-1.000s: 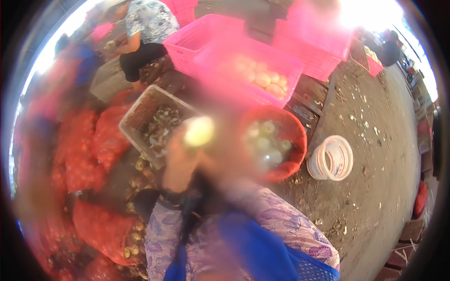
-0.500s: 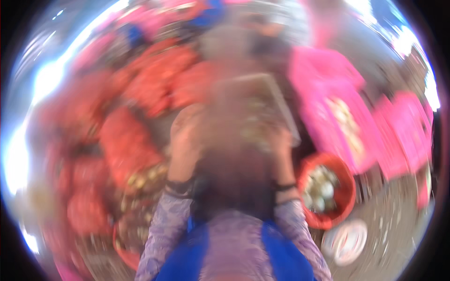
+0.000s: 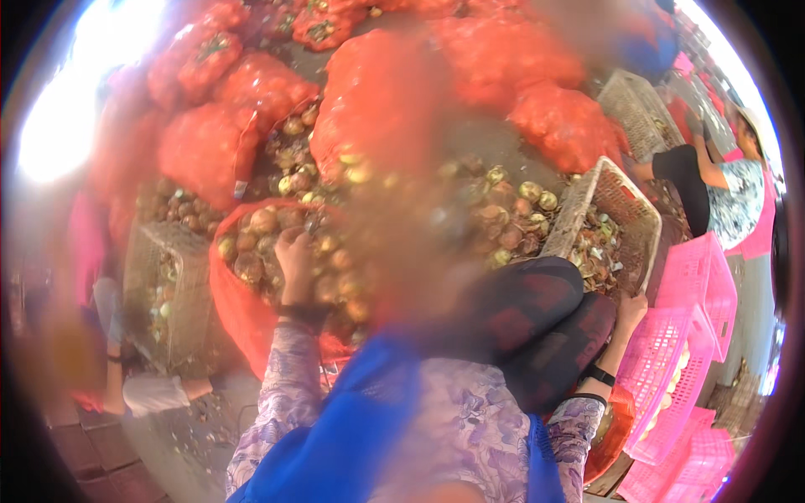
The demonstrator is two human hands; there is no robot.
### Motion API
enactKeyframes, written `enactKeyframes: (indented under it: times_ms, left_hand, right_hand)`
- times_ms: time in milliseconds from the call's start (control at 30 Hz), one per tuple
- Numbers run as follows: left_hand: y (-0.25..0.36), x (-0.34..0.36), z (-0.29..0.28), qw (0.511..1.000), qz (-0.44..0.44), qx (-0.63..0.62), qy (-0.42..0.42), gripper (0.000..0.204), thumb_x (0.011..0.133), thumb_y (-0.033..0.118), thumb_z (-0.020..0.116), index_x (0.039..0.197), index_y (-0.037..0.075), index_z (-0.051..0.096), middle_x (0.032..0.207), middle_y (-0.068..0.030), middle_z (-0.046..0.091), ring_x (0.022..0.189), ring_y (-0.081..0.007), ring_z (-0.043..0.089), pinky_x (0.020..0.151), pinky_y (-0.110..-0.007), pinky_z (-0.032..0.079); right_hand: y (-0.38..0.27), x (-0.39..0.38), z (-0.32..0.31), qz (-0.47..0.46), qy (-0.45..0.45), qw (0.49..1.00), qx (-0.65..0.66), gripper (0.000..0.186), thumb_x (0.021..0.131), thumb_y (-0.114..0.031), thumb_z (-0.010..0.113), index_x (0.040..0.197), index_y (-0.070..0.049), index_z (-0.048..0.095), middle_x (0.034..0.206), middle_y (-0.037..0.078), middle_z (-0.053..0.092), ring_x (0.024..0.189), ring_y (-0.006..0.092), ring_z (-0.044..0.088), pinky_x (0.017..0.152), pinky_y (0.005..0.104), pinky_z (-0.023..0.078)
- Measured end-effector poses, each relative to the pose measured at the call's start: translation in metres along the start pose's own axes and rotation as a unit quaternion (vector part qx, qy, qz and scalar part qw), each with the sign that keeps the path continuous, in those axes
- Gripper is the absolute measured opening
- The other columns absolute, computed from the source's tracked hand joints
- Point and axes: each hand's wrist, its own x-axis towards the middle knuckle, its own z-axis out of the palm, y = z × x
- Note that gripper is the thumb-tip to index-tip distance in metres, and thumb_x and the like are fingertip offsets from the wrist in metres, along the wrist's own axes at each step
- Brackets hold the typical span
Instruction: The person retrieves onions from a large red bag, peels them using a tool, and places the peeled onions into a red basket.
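Moved left hand [image 3: 293, 258] to onions [image 3: 249, 267] in red bag [image 3: 237, 306], right hand [image 3: 631, 313] to crate [image 3: 644, 225] edge; bent both hands' fingers, cannot tell if holding; seeing grey floor [image 3: 220, 432] near left.

White light [image 3: 92, 92] glares at the top left. A brown smudge [image 3: 411, 243] blurs the middle. The dark edges [image 3: 788, 469] look round.

harsh white light [image 3: 75, 117] glares at upper left (quite blown out) beyond a grey floor [image 3: 197, 440].
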Motion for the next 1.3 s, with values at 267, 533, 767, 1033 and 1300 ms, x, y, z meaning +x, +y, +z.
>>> enactKeyframes:
  times_ms: [267, 533, 767, 1033, 1300]
  left_hand:
    - [-0.046, -0.032, 0.003, 0.994, -0.015, 0.103, -0.009, 0.024, 0.083, 0.007, 0.067, 0.104, -0.004, 0.07, 0.093, -0.0091, 0.071, 0.082, -0.0161, 0.065, 0.073, -0.03, 0.052]
    - [-0.066, -0.068, 0.001, 0.942, 0.066, 0.329, -0.022, 0.021, 0.082, 0.011, 0.068, 0.101, 0.002, 0.071, 0.088, -0.0145, 0.073, 0.079, -0.0257, 0.071, 0.074, -0.037, 0.055]
    - [-0.128, -0.135, 0.015, 0.918, -0.032, 0.394, -0.034, 0.024, 0.082, 0.027, 0.07, 0.093, 0.006, 0.072, 0.089, -0.0126, 0.074, 0.082, -0.0289, 0.072, 0.074, -0.042, 0.055]
    - [-0.179, -0.142, 0.029, 0.774, 0.184, 0.603, -0.053, 0.034, 0.089, 0.036, 0.061, 0.107, 0.01, 0.073, 0.096, -0.016, 0.07, 0.098, -0.0347, 0.064, 0.093, -0.049, 0.047]
    - [-0.19, -0.124, 0.043, 0.771, 0.166, 0.59, -0.175, 0.036, 0.089, 0.04, 0.058, 0.106, 0.012, 0.073, 0.104, -0.0155, 0.069, 0.097, -0.0344, 0.063, 0.092, -0.047, 0.047]
  right_hand:
    - [0.093, -0.001, 0.022, 0.033, -0.051, 0.998, 0.027, 0.05, 0.07, -0.023, 0.078, 0.111, 0.003, 0.066, 0.094, 0.029, 0.07, 0.091, 0.0441, 0.069, 0.08, 0.0474, 0.054]
    - [0.067, 0.01, 0.023, -0.005, -0.105, 0.994, -0.006, 0.049, 0.077, -0.019, 0.079, 0.121, -0.001, 0.065, 0.102, 0.016, 0.075, 0.093, 0.0277, 0.071, 0.085, 0.0382, 0.053]
    - [0.052, -0.005, 0.024, 0.026, -0.104, 0.986, 0.124, 0.043, 0.081, -0.017, 0.076, 0.122, -0.003, 0.067, 0.102, 0.012, 0.076, 0.092, 0.0221, 0.071, 0.085, 0.0352, 0.053]
    - [0.069, -0.003, 0.034, 0.079, -0.105, 0.985, 0.114, 0.041, 0.084, -0.018, 0.075, 0.12, -0.001, 0.068, 0.106, 0.012, 0.075, 0.096, 0.02, 0.07, 0.087, 0.0334, 0.052]
    - [0.065, -0.001, 0.049, 0.058, -0.102, 0.985, 0.127, 0.04, 0.085, -0.018, 0.074, 0.12, 0.0, 0.068, 0.107, 0.012, 0.074, 0.097, 0.0195, 0.069, 0.088, 0.0331, 0.051]
